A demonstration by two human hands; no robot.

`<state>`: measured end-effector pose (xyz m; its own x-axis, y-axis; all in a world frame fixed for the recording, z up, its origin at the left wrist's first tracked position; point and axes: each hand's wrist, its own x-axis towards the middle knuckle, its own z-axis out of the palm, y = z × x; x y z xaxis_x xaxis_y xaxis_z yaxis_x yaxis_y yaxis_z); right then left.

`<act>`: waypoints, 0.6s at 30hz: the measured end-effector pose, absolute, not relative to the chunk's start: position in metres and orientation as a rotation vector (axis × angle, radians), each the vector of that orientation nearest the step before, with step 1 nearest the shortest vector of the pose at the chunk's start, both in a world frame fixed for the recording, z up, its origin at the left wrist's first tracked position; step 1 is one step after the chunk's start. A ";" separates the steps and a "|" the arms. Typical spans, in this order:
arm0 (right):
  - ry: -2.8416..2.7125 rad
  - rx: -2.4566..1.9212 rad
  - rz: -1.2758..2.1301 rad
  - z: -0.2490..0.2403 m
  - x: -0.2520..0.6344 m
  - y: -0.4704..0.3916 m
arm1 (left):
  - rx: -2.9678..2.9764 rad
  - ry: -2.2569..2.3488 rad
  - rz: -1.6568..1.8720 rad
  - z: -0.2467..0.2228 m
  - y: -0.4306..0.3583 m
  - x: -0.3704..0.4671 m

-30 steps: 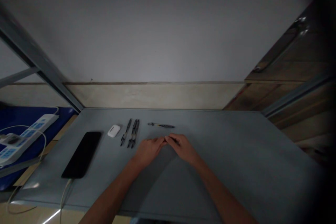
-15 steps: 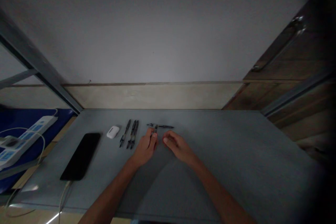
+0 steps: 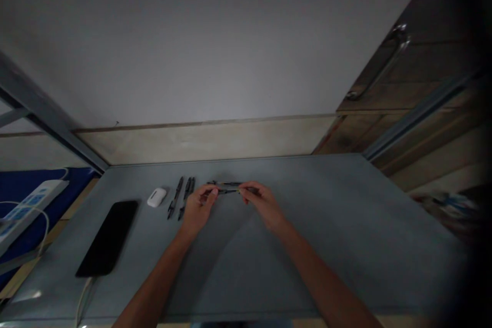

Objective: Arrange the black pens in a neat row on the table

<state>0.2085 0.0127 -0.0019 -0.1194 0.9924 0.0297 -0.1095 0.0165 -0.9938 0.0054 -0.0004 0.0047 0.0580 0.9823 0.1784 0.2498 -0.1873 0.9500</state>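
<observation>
while pens (image 3: 176,197) dot the table (image 3: 346,205), seemingly wooden panels (image 3: 392,95) flank it.

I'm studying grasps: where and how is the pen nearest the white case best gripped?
Probably mid-barrel, pinched from above across its long sides: the pen nearest the white case is slim and lies flat, with a gap on either side leaving room.
</observation>
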 end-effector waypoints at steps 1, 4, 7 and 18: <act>-1.154 -1.034 1.322 -0.002 0.210 0.014 | 1.568 1.270 1.154 0.005 -0.001 0.006; -0.987 -0.954 1.367 -0.002 0.212 0.014 | 1.602 1.239 1.051 0.004 -0.005 0.012; -0.909 -0.894 1.447 -0.002 0.210 0.012 | 1.642 1.244 0.948 0.000 -0.009 0.019; -0.628 -0.608 1.815 0.010 0.201 0.008 | 1.833 1.271 0.712 0.001 -0.014 0.025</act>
